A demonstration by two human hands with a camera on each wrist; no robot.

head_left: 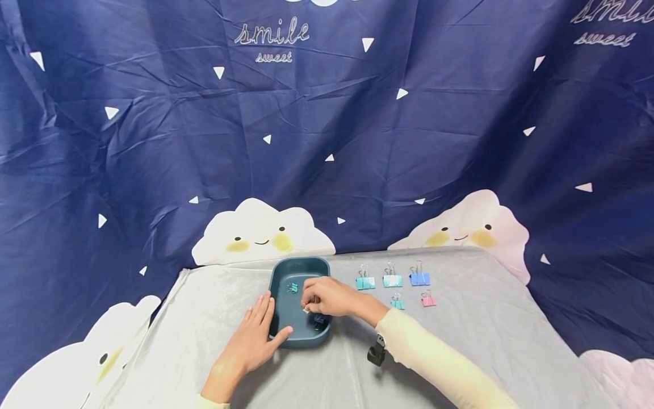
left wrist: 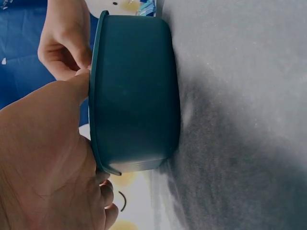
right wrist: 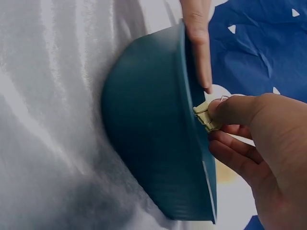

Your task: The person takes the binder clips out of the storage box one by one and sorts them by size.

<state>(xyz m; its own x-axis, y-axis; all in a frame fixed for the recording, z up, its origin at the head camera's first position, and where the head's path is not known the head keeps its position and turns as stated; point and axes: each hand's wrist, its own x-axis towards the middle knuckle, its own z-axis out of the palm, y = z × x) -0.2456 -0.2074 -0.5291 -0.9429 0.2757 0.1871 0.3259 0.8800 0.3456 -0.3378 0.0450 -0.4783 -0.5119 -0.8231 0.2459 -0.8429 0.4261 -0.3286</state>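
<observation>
My right hand (head_left: 327, 296) pinches a small cream binder clip (right wrist: 205, 116) (light, stiff, springy) above the tray (head_left: 280, 281); left hand (head_left: 252, 335) lies flat, steadying the rim.

Tray (left wrist: 134, 91) interior hidden in wrist views

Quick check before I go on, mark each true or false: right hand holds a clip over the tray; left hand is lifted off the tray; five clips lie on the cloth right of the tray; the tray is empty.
1. The right hand pinches a pale yellow binder clip over the tray: true.
2. The left hand is lifted off the tray: false, it rests against the tray's left rim.
3. Five binder clips lie on the cloth right of the tray: true.
4. The tray is empty: false, a teal clip lies inside.
</observation>
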